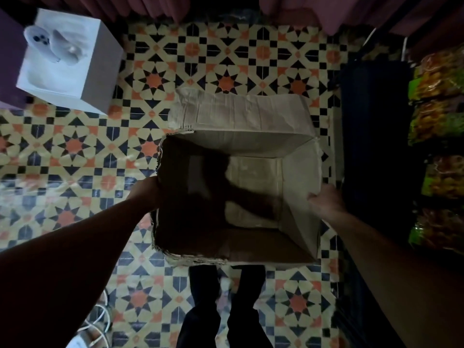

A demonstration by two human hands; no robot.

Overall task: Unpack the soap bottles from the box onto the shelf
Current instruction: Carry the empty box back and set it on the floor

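1. Tiled floor: star pattern in cream, orange and dark blue; it fills most of the head view.
2. Cardboard box: located at the centre, between the two hands, above the person's dark-clad legs. The top is open, the far flap is folded outward, and the rim along the left and near sides is ragged. The bare cardboard bottom is visible, partly in shadow.
3. Shelf: dark, at the right edge, just beside the box. Yellow-and-green packets lie in a row on its far side.
4. White carton: upper left, well apart from the box (a pair of handheld controllers is printed on its top).
5. Right hand: grips the rim of the box's right wall, thumb on the inner face.
6. Left hand: set against the left wall's rim. The fingers are lost in shadow; whether they are closed on the wall cannot be told.
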